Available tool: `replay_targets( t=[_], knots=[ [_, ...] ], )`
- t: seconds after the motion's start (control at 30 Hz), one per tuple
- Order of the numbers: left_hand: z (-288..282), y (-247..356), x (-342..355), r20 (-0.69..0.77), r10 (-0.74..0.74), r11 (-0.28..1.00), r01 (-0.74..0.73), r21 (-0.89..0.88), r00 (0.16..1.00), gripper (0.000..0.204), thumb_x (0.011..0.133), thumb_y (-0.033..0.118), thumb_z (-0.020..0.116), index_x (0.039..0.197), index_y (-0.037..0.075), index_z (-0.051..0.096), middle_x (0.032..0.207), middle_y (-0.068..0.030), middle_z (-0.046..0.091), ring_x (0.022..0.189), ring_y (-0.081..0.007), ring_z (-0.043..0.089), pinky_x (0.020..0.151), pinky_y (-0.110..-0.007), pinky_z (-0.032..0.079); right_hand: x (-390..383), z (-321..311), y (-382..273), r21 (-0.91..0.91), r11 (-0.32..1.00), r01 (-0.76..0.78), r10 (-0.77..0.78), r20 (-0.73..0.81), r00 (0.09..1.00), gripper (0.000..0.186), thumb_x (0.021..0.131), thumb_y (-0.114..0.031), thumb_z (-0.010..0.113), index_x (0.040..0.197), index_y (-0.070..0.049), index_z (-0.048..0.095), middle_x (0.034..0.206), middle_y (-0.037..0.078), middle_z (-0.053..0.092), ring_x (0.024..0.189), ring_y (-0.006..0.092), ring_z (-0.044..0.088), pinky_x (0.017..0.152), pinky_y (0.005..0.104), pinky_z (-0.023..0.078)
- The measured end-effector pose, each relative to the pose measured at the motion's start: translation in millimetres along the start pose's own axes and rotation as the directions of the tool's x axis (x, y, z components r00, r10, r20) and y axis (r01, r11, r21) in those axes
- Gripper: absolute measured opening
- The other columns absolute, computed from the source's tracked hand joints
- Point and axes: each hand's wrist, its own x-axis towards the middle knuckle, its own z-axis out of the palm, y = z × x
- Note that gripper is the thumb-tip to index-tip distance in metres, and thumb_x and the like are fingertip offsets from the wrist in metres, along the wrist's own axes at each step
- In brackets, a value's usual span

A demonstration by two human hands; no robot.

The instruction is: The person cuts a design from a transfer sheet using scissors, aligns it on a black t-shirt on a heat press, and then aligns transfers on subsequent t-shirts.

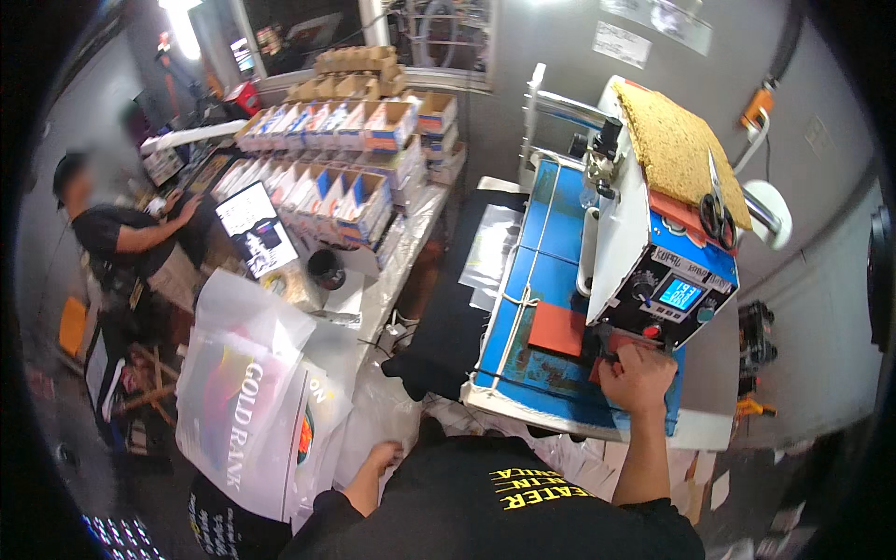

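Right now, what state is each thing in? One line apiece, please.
Right hand: curled at the front of the press
Left hand: lowered, grip unclear
Display: lit blue
Scissors: lying on the tan pad, blades apparently closed
Orange-red pad: lying flat
Front cardboard boxes: open-topped, filled
Plastic sheets: overlapping
Tube light: lit

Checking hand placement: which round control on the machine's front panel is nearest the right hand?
The red control, lowest of the three and just above the right hand in the picture; the black knob and teal control sit higher and farther off.
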Motion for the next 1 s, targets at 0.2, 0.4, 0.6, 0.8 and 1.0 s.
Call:
replay_targets(
  t=[0.2, 0.4, 0.6, 0.8, 1.0],
  knots=[
    [-3, 182, 7, 0.03, 0.549, 0.734, -0.465, -0.495, 0.835, 0.055, 0.089, 0.009, 0.06, 0.143, 0.01, 0.047, 0.134, -0.0123, 0.058, 0.115, -0.0298, 0.059, 0.103, -0.042, 0.044, -22, -11, 29, -0.163, 0.974, -0.155, 0.16, 0.021, 0.987, 0.027, 0.052, -0.021, 0.08, 0.068, -0.012, 0.06, 0.064, 0.009, 0.063, 0.059, 0.0333, 0.064, 0.055, 0.0429, 0.05],
    [53, 194, -36, 0.05, 0.684, 0.646, -0.572, -0.505, 0.728, 0.049, 0.081, 0.002, 0.062, 0.129, 0.002, 0.058, 0.12, -0.0078, 0.065, 0.106, -0.0236, 0.063, 0.099, -0.038, 0.046, -91, -80, 154, -0.273, 0.877, -0.396, 0.403, -0.033, 0.915, 0.022, 0.061, -0.018, 0.073, 0.079, -0.007, 0.066, 0.079, 0.013, 0.067, 0.08, 0.0374, 0.065, 0.07, 0.0451, 0.051],
    [10, 157, -33, 0.164, 0.625, 0.74, -0.514, -0.433, 0.763, 0.041, 0.078, 0.002, 0.069, 0.119, -0.002, 0.065, 0.116, -0.0083, 0.069, 0.106, -0.0183, 0.063, 0.097, -0.033, 0.046, -117, -77, 180, -0.384, 0.759, -0.527, 0.452, -0.273, 0.849, 0.03, 0.073, -0.026, 0.072, 0.091, -0.003, 0.07, 0.095, 0.017, 0.069, 0.098, 0.041, 0.06, 0.092, 0.0495, 0.045],
    [0, 147, -59, 0.186, 0.617, 0.738, -0.479, -0.476, 0.765, 0.029, 0.089, 0.009, 0.067, 0.116, -0.002, 0.065, 0.114, -0.0111, 0.069, 0.106, -0.0211, 0.065, 0.098, -0.033, 0.047, -137, -97, 229, -0.388, 0.522, -0.76, 0.728, -0.263, 0.633, 0.037, 0.079, -0.03, 0.072, 0.103, -0.002, 0.07, 0.111, 0.017, 0.066, 0.119, 0.0386, 0.053, 0.104, 0.0487, 0.042],
    [-13, 141, -73, 0.157, 0.612, 0.742, -0.494, -0.454, 0.775, 0.027, 0.096, 0.011, 0.061, 0.12, -0.001, 0.063, 0.117, -0.0111, 0.069, 0.105, -0.0211, 0.066, 0.099, -0.034, 0.049, -141, -15, 103, 0.145, 0.831, -0.537, 0.556, -0.249, 0.793, 0.015, 0.083, -0.01, 0.069, 0.096, -0.003, 0.068, 0.104, 0.015, 0.068, 0.105, 0.0329, 0.062, 0.096, 0.0428, 0.048]
  ],
)
